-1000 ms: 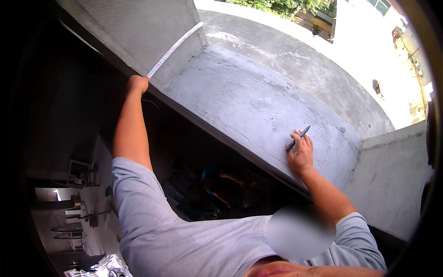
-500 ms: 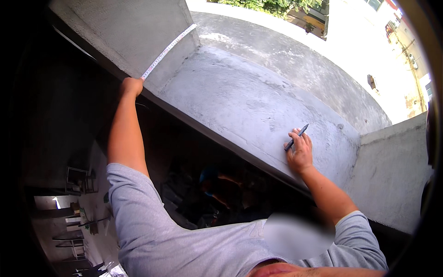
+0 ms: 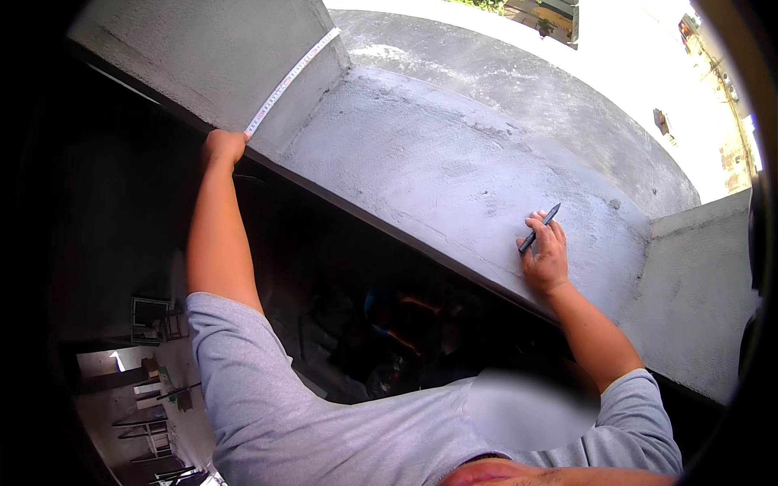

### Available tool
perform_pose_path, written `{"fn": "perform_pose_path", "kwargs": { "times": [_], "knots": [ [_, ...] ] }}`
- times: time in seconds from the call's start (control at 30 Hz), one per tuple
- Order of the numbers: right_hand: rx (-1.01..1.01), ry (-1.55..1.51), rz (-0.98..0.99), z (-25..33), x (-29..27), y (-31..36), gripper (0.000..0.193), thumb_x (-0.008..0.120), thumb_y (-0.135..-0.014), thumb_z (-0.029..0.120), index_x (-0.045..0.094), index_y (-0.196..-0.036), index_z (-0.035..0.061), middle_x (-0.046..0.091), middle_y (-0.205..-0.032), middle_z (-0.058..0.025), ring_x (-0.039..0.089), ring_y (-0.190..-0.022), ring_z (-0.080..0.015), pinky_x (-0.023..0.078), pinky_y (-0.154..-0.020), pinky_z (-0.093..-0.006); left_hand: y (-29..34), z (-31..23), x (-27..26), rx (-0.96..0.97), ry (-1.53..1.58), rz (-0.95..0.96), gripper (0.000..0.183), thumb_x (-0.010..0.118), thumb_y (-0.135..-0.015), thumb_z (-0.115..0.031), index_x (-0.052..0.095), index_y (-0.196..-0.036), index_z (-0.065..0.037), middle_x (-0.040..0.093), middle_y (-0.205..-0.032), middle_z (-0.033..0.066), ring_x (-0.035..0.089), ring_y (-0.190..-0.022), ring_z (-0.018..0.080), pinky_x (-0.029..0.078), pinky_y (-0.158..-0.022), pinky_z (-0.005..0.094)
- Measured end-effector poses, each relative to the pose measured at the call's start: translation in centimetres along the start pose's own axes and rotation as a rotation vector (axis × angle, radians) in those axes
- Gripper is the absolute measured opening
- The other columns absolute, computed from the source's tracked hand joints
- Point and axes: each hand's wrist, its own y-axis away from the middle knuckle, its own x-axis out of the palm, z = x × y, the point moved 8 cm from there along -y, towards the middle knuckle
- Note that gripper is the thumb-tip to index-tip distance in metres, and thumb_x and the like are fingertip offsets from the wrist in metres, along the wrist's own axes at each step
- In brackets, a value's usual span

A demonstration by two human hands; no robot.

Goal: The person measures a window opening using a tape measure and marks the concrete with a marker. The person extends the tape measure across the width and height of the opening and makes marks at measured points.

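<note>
A white measuring tape [image 3: 285,83] runs along the side wall [image 3: 219,49] of the window opening, from its outer edge down to the inner one. At the lower end, my left hand [image 3: 224,146] is closed on the tape, and whatever else lies inside the fist is hidden. My right hand [image 3: 548,259] rests on the grey concrete sill [image 3: 438,170] near its right part. A dark marker pen [image 3: 540,228] is gripped in its fingers, with the pointed end slanting up and right.
The other side wall [image 3: 697,283] bounds the sill on the right. Beyond the sill lies a curved concrete ledge [image 3: 486,89], with bright buildings outside. Below the inner edge is a dark room with a person in dim light, and frames and furniture [image 3: 150,320] at the lower left.
The view has shifted slightly, so the sill and tape sit a little higher in the picture. Both hands keep their holds, and the right hand stays near the same part of the sill.
</note>
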Motion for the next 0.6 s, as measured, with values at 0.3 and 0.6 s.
{"fn": "perform_pose_path", "kwargs": {
  "times": [0.3, 0.6],
  "knots": [
    [-0.075, -0.302, -0.083, 0.2, -0.1, -1.1, 0.028, 0.081, -0.093, 0.009, 0.057, -0.107, 0.0062, 0.074, -0.118, -0.0174, 0.07, -0.119, -0.0374, 0.055, -0.102, -0.0485, 0.3, -1.2, 0.2, 0.003, -0.041, -0.023, 0.051, 0.089, -0.086, -0.042, 0.08, -0.116, -0.002, 0.078, -0.121, 0.0217, 0.077, -0.11, 0.035, 0.06, -0.089, 0.045],
    [-0.08, -1.033, -0.139, 15.2, 5.5, -19.7, 0.041, 0.069, -0.107, 0.037, 0.069, -0.122, -0.0014, 0.071, -0.101, -0.01, 0.07, -0.088, -0.0142, 0.058, -0.081, -0.0317, 0.7, -1.8, -0.1, 0.005, -0.053, -0.009, 0.049, 0.087, -0.088, -0.041, 0.079, -0.113, 0.0, 0.08, -0.11, 0.019, 0.078, -0.094, 0.0306, 0.059, -0.075, 0.0434]
  ]
}}
